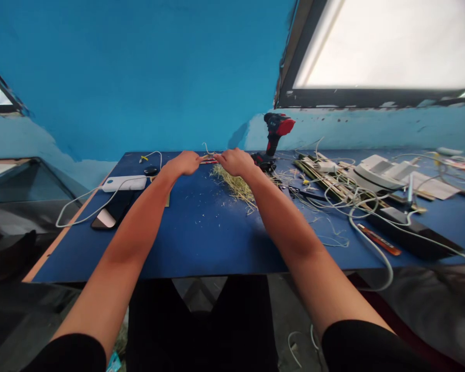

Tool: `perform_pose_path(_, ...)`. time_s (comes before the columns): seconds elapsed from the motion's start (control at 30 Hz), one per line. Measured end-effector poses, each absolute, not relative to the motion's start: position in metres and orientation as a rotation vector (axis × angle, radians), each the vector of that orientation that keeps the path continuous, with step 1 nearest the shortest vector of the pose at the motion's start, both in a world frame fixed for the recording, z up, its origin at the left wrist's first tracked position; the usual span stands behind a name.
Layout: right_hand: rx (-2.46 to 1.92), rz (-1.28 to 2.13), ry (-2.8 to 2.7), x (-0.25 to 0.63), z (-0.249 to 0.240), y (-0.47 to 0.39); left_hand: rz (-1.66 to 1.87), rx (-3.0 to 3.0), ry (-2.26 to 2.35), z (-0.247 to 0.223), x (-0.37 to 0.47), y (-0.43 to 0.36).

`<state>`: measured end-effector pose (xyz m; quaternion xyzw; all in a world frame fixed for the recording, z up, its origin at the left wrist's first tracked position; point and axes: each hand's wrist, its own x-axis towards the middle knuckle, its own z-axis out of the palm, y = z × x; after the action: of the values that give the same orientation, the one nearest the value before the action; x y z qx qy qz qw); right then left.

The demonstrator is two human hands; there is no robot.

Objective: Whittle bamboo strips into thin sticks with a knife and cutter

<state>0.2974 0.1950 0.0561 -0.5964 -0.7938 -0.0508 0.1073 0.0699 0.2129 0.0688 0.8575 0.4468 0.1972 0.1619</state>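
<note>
Both my arms reach out to the far side of the blue table (178,248). My left hand (185,163) is closed, its fingertips pointing right. Facing it, my right hand (236,162) is closed too, fingertips pointing left. Between the fingertips shows a thin pale strip with something red (208,161) just below it. It is too small to name, and I cannot tell whether the red part is held or lies on the table. A heap of yellow-green shavings (236,186) spreads under and beside my right hand.
A black and red cordless drill (276,133) stands right of my right hand. Farther right lie bamboo strips (321,175), tangled white cable (366,206) and an orange cutter (380,240). At left are a white power bank (124,183) and a black phone (114,209).
</note>
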Motion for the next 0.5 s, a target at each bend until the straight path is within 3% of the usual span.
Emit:
perform_pose_path(0.17,-2.012,-0.058,-2.237,0.335,0.033,0.200,0.415,2.626,1.467,0.099,0.046,0.199)
perform_pose_path(0.33,-1.977,-0.059,-2.226,0.354,0.030,0.193,0.710,2.341,1.495,0.136,0.033,0.175)
perform_pose_path(0.5,-1.780,-0.079,-2.284,0.335,0.055,0.187,0.941,2.088,1.382,0.132,0.055,0.165)
